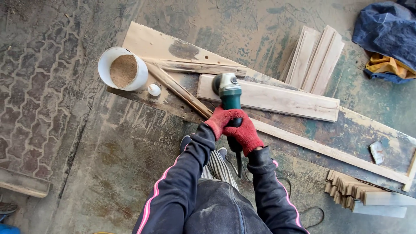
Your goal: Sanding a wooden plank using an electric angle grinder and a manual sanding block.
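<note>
At the far left a round white plastic tub filled with brown sawdust [123,68] stands on the end of the long, stained wooden work board [372,134] that lies on the concrete floor, with a small white ball-like object [154,89] just beside it. To its right thin rough wooden strips [182,89] lie across the board. Next comes the green and grey angle grinder [228,93], its head resting on the left end of a pale, flat wooden plank [277,99]. The left hand in a red knit glove [220,119] is wrapped around the grinder's body, and the right hand in a red knit glove [245,135] is clenched around it just behind, above the black cable. Judging by the surface, work sits at the plank's near-left end; most of its length to the right looks untouched. Further right, a stack of pale boards [314,58] lies beyond, and a pile of short wood offcuts [346,188] lies near the board's lower edge.
</note>
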